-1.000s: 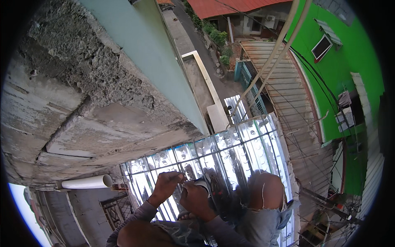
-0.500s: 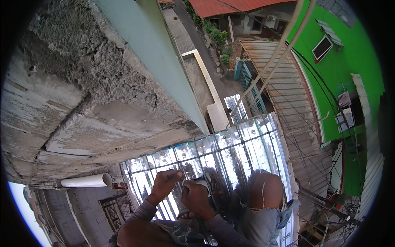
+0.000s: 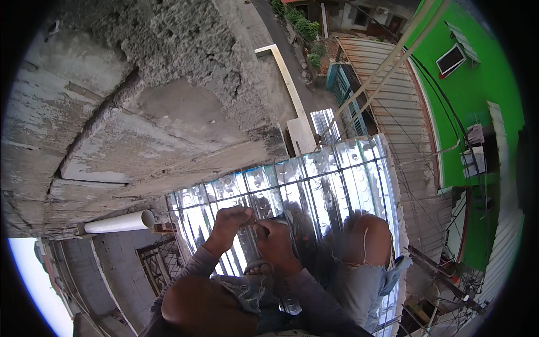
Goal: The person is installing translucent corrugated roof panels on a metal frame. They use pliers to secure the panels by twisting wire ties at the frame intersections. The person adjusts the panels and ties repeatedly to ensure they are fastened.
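Observation:
My left hand (image 3: 229, 226) is closed in a pinch, its fingertips close to those of my right hand (image 3: 276, 242). That right hand is closed too, its thumb and finger pressed together. Anything between the fingers is too small to make out. Both hands hover over a shiny ribbed metal sheet (image 3: 331, 210), between my bent knees in torn jeans. Thin dark steel bars (image 3: 292, 182) cross above the sheet in a grid. Beneath my hands, a dark object by my right hand is mostly hidden.
A rough concrete wall (image 3: 185, 112) rises at the left, with a white pipe (image 3: 120, 222) sticking out below it. Past the sheet's far edge lies a drop to an alley (image 3: 269, 28). Pale cables (image 3: 387, 62) slant down at the right, near a rusty corrugated roof (image 3: 387, 84).
My hands have risen slightly in the picture, with their fingertips nearer each other. The view has shifted, so the pale green wall face beside the rough concrete is out of sight.

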